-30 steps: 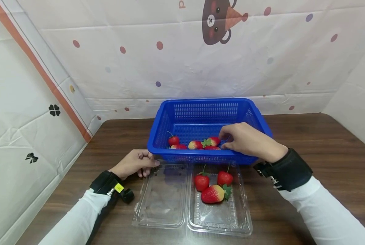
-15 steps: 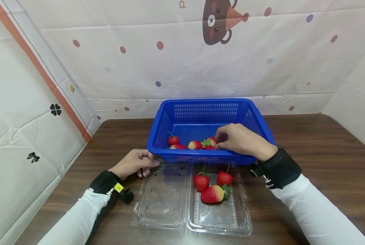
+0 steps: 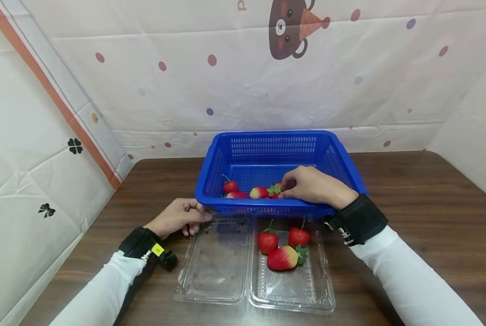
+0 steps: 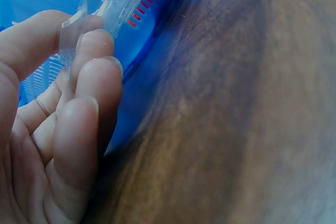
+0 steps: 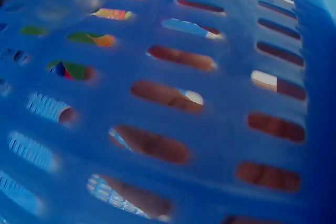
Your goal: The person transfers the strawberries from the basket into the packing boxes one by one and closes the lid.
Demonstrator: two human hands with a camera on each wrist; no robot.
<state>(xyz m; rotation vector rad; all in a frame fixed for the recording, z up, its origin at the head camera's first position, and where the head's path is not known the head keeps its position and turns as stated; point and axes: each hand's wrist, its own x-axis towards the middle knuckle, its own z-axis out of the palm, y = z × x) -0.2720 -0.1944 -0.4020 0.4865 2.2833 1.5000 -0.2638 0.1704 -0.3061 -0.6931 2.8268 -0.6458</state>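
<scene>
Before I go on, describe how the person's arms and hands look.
Both sleeves are white. The black left wristband bears a yellow tag and a rounded black piece; the black right wristband shows small metallic fittings. The left hand and right hand are ungloved.

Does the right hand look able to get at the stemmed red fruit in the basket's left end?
Probably yes: the right hand reaches into the blue basket, and nothing covers the stemmed red fruit from above. Some strawberries lie between, so it would likely pass over those.
</scene>
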